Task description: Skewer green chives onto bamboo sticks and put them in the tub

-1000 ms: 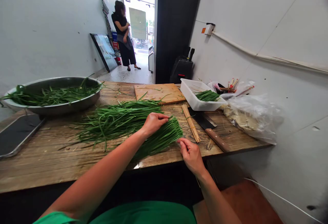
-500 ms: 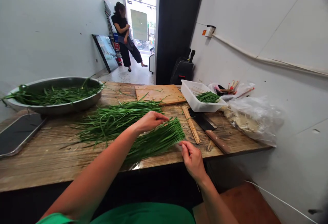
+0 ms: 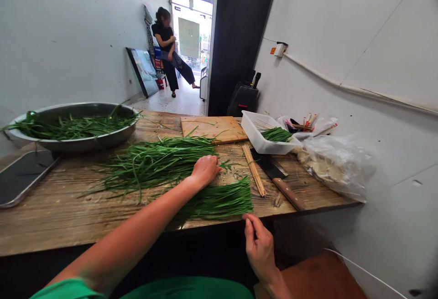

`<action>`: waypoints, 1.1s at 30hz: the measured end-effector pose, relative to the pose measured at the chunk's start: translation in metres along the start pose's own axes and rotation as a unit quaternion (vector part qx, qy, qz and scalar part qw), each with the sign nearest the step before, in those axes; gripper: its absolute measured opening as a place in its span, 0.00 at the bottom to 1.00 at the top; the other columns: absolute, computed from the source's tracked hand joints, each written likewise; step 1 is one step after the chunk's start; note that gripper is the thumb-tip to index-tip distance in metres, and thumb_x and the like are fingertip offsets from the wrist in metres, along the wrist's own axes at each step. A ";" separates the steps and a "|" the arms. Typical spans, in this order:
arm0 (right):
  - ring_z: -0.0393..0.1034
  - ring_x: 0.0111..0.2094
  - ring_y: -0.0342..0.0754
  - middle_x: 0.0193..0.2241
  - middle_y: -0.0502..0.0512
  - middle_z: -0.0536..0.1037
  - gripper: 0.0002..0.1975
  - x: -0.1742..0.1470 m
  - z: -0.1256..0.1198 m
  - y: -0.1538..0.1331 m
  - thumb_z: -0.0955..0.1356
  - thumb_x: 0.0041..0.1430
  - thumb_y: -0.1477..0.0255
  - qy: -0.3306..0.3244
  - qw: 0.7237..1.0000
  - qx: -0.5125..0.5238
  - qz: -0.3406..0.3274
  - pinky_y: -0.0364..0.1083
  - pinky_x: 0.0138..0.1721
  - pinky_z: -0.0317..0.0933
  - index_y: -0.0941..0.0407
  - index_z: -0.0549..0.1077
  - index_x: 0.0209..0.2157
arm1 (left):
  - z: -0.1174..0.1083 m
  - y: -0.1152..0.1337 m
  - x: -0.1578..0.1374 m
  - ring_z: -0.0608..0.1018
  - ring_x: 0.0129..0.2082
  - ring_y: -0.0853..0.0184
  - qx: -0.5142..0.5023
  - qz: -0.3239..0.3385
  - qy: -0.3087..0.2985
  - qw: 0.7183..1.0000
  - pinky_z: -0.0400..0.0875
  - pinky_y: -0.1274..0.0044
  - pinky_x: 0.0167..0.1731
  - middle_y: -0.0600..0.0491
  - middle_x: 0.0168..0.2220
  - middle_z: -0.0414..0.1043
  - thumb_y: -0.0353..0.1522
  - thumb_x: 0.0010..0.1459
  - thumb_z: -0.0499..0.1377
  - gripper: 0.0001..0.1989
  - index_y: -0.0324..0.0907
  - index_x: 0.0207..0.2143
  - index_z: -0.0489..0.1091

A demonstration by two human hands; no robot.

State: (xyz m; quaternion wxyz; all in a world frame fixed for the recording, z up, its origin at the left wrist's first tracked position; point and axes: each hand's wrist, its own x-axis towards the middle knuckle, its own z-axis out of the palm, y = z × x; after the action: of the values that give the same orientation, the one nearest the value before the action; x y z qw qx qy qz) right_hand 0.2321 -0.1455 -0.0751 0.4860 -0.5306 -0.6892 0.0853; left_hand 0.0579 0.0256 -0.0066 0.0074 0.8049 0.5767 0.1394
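Note:
A neat bundle of garlic chives (image 3: 222, 200) lies along the near edge of the table, its cut ends pointing right. My left hand (image 3: 206, 170) is closed just above it, fingertips curled down by a few short green scraps; whatever they grip is hidden. Below the right end of the bundle is my right hand (image 3: 260, 242), with thumb and fingers pressed together around something I cannot make out. A looser heap of chives (image 3: 160, 162) spreads behind my left forearm. To the right lie thin bamboo skewers (image 3: 253, 171) and a cleaver (image 3: 287, 192) with a wooden handle.
A steel basin (image 3: 85, 144) of greens and a phone (image 3: 25, 178) are at left. Behind are a cutting board (image 3: 212, 128) and a white tub (image 3: 263, 141) with chives. A plastic bag (image 3: 335, 167) lies at right. A person (image 3: 167, 48) stands near the doorway.
My left hand has moved down slightly and its fingers have curled in. The bundle has shifted toward the near edge and lies flatter. My right hand has dropped lower.

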 end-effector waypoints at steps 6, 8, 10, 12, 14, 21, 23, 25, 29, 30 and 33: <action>0.73 0.31 0.45 0.30 0.57 0.76 0.12 0.013 -0.004 0.000 0.57 0.60 0.73 -0.014 1.000 -0.001 0.012 0.40 0.32 0.65 0.59 0.70 0.38 | -0.004 -0.005 0.009 0.73 0.29 0.66 -0.060 -0.027 -0.038 0.997 0.61 0.79 0.27 0.49 0.27 0.72 0.29 0.47 0.53 0.07 0.39 0.25 0.72; 0.72 0.30 0.45 0.30 0.57 0.77 0.13 0.020 -0.008 -0.003 0.57 0.60 0.72 -0.031 0.999 -0.001 0.024 0.40 0.30 0.64 0.58 0.70 0.37 | -0.006 -0.008 0.009 0.71 0.25 0.69 -0.106 -0.028 -0.020 0.994 0.60 0.81 0.26 0.51 0.25 0.72 0.29 0.46 0.53 0.07 0.39 0.24 0.71; 0.71 0.29 0.45 0.29 0.56 0.76 0.13 0.029 -0.012 -0.008 0.57 0.60 0.72 -0.050 0.998 0.006 0.041 0.40 0.28 0.63 0.58 0.71 0.35 | -0.008 -0.010 0.008 0.70 0.23 0.71 -0.181 -0.022 -0.014 0.983 0.60 0.81 0.24 0.53 0.22 0.71 0.30 0.45 0.53 0.07 0.39 0.23 0.70; 0.71 0.28 0.45 0.27 0.55 0.76 0.13 0.039 -0.015 -0.011 0.57 0.60 0.71 -0.065 0.996 0.019 0.055 0.39 0.26 0.62 0.58 0.71 0.34 | -0.011 -0.010 0.007 0.70 0.22 0.72 -0.306 -0.014 -0.037 0.951 0.60 0.82 0.23 0.53 0.23 0.71 0.32 0.44 0.54 0.07 0.37 0.24 0.69; 0.69 0.26 0.44 0.25 0.54 0.75 0.13 0.049 -0.015 -0.012 0.57 0.59 0.71 -0.073 0.995 0.033 0.060 0.39 0.23 0.60 0.58 0.71 0.33 | -0.014 -0.008 0.004 0.71 0.23 0.73 -0.454 -0.020 -0.086 0.887 0.61 0.82 0.23 0.52 0.26 0.72 0.32 0.45 0.55 0.10 0.36 0.30 0.69; 0.66 0.21 0.43 0.19 0.51 0.71 0.14 0.063 -0.003 -0.005 0.58 0.59 0.68 -0.056 0.995 0.059 0.056 0.39 0.19 0.56 0.58 0.72 0.33 | -0.023 0.001 -0.005 0.63 0.17 0.78 -0.507 -0.027 -0.125 0.853 0.53 0.84 0.16 0.54 0.26 0.72 0.35 0.47 0.55 0.17 0.36 0.39 0.71; 0.65 0.20 0.43 0.18 0.50 0.71 0.15 0.062 -0.001 -0.003 0.58 0.59 0.67 -0.051 0.995 0.062 0.063 0.39 0.19 0.56 0.58 0.72 0.33 | -0.021 0.001 -0.005 0.65 0.20 0.76 -0.483 -0.005 -0.097 0.870 0.56 0.84 0.18 0.55 0.26 0.72 0.37 0.48 0.54 0.17 0.38 0.38 0.72; 0.65 0.20 0.43 0.18 0.50 0.71 0.15 0.061 0.000 -0.003 0.57 0.59 0.67 -0.052 0.994 0.065 0.067 0.39 0.19 0.56 0.58 0.72 0.33 | -0.019 0.002 -0.005 0.67 0.23 0.75 -0.476 0.005 -0.069 0.877 0.59 0.83 0.23 0.54 0.28 0.72 0.38 0.48 0.55 0.18 0.38 0.39 0.72; 0.65 0.21 0.43 0.19 0.51 0.71 0.15 0.059 0.000 -0.003 0.58 0.59 0.67 -0.050 0.994 0.069 0.068 0.39 0.19 0.56 0.59 0.72 0.34 | -0.017 0.004 -0.004 0.66 0.21 0.74 -0.451 -0.023 -0.043 0.891 0.58 0.83 0.21 0.54 0.25 0.72 0.40 0.49 0.54 0.18 0.36 0.35 0.73; 0.65 0.21 0.43 0.18 0.51 0.71 0.15 0.059 0.000 -0.003 0.58 0.59 0.67 -0.045 0.994 0.068 0.068 0.39 0.19 0.56 0.59 0.72 0.34 | -0.018 0.005 -0.004 0.64 0.20 0.75 -0.443 -0.027 -0.044 0.895 0.57 0.83 0.20 0.54 0.24 0.71 0.40 0.50 0.52 0.19 0.36 0.34 0.73; 0.65 0.20 0.43 0.18 0.51 0.70 0.15 0.059 0.000 -0.003 0.58 0.58 0.67 -0.040 0.995 0.064 0.067 0.39 0.19 0.56 0.59 0.72 0.34 | -0.022 0.006 -0.005 0.64 0.19 0.75 -0.426 -0.015 -0.046 0.903 0.55 0.83 0.18 0.54 0.24 0.72 0.41 0.51 0.50 0.19 0.37 0.30 0.74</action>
State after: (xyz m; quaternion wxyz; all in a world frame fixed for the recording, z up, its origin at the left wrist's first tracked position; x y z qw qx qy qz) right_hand 0.2322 -0.0989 -0.0385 0.4846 -0.5393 -0.6640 0.1829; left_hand 0.0570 0.0157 0.0145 0.3780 0.7216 0.4737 0.3347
